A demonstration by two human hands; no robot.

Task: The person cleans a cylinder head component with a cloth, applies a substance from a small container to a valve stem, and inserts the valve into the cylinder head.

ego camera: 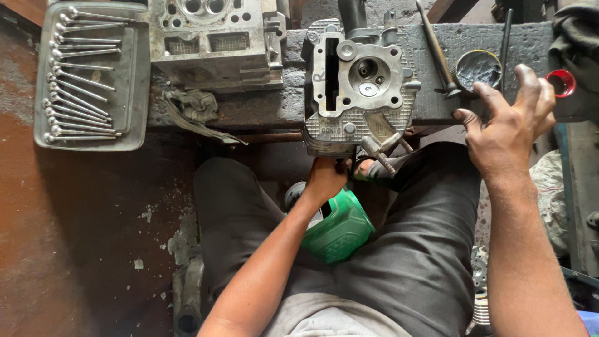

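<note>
A grey metal engine cylinder head (359,87) rests on the dark workbench edge (437,50), directly in front of me. My left hand (324,178) reaches under its near side and grips its bottom edge. My right hand (508,125) hovers to the right of the head with fingers spread, holding nothing. It is close to a small round tin of dark grease (478,67) and a long thin tool (437,53) lying on the bench. A green plastic can (340,231) sits between my knees.
A metal tray (134,81) with several engine valves (81,75) lies at the left. A second cylinder head (218,40) stands behind it, with a dirty rag (196,109) beside. A red cap (561,82) sits at the far right. The floor is rusty brown.
</note>
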